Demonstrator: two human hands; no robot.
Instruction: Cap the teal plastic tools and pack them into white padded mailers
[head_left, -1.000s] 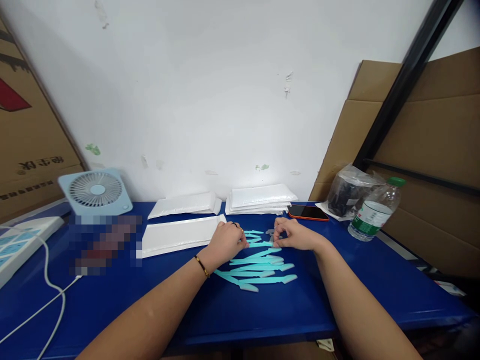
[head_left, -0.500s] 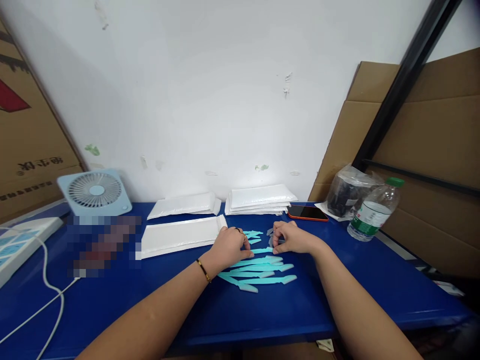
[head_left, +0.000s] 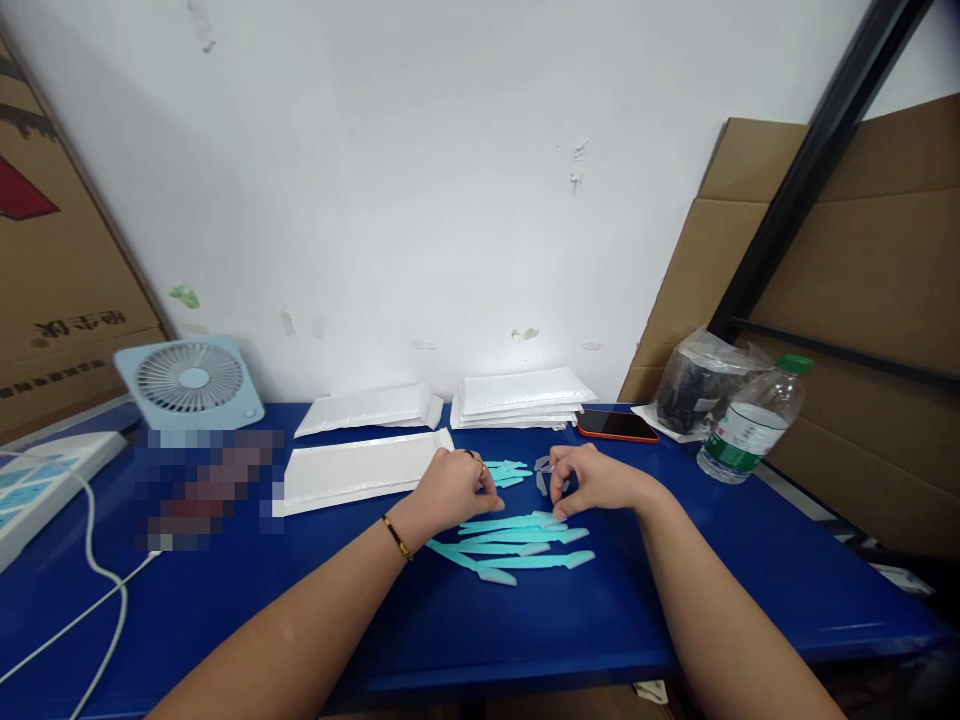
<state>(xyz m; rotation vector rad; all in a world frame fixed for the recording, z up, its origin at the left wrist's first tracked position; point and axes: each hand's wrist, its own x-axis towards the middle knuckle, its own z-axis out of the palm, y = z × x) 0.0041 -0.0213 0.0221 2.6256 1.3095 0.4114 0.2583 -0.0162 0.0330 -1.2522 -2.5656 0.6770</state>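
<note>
Several turquoise eyebrow razors (head_left: 517,549) lie fanned out on the blue table, with pale heads pointing right. My left hand (head_left: 450,488) hovers over their handle side, fingers curled and thumb apart, with nothing visible between them. At the head of the uppermost razor (head_left: 510,523), my right hand (head_left: 596,480) has its thumb and index finger brought together on the tip. A second small group of turquoise razors (head_left: 510,472) lies beyond my left hand and is partly covered by it. Small clear plastic caps (head_left: 541,464) sit beside my right fingers.
White padded mailers (head_left: 364,470) lie left of my hands, with a stack (head_left: 521,392) against the wall. A phone (head_left: 616,425), a water bottle (head_left: 754,425) and a bagged dark object (head_left: 686,390) stand at right. A fan (head_left: 191,380) and white cable (head_left: 105,580) are at left.
The razor held between both hands has left that spot, and the far group shows more razors. My right hand has come slightly nearer, to the head of another razor.
</note>
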